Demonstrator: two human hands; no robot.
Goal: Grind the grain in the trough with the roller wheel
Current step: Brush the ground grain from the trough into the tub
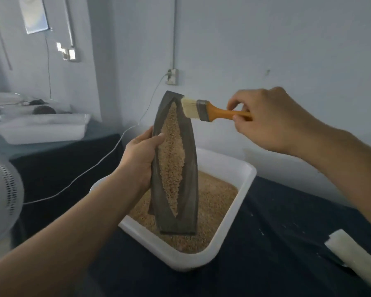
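Note:
My left hand (140, 159) grips the left edge of a dark boat-shaped trough (191, 168), which stands nearly upright with its lower end over a white tub (247, 168). Tan ground grain (171, 159) clings along the trough's groove. My right hand (266, 118) pinches the orange handle of a flat brush (198, 109); its pale bristles touch the trough's upper right rim. More grain (214, 202) fills the tub's bottom. No roller wheel is in view.
The tub sits on a dark-clothed table (287, 243). A white block (356, 260) lies at the right edge. A white fan (2, 202) stands at the left. Another white tray (43, 127) rests on a far-left table, and a cable (107, 159) hangs from a wall socket.

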